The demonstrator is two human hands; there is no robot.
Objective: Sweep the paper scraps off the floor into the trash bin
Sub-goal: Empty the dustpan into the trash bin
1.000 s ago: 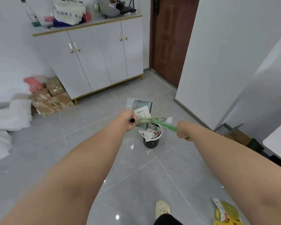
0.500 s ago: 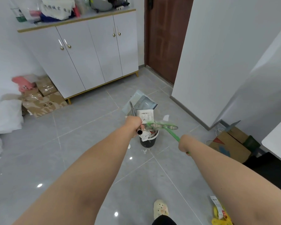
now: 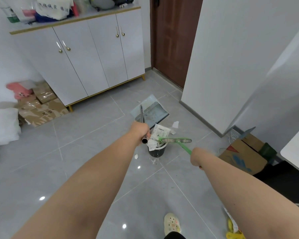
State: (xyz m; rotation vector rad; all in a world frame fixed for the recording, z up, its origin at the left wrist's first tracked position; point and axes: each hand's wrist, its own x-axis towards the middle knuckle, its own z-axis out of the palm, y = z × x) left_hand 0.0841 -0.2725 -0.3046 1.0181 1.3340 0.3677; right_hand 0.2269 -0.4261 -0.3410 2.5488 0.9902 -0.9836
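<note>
While the left hand (image 3: 140, 131) keeps its fingers wrapped round the metal handle of the dustpan (image 3: 152, 112), the pan sits tilted just beyond them. The right hand (image 3: 196, 158) has its fingers clenched on the green broom (image 3: 181, 144), whose head lies across the rim of the trash bin (image 3: 156, 151). The paper-stuffed bin stands on the glossy grey floor (image 3: 76, 152) between both sets of fingers. Paper scraps (image 3: 175, 124) lie near it. A white cabinet (image 3: 93, 57) and a brown door (image 3: 171, 40) stand well beyond.
</note>
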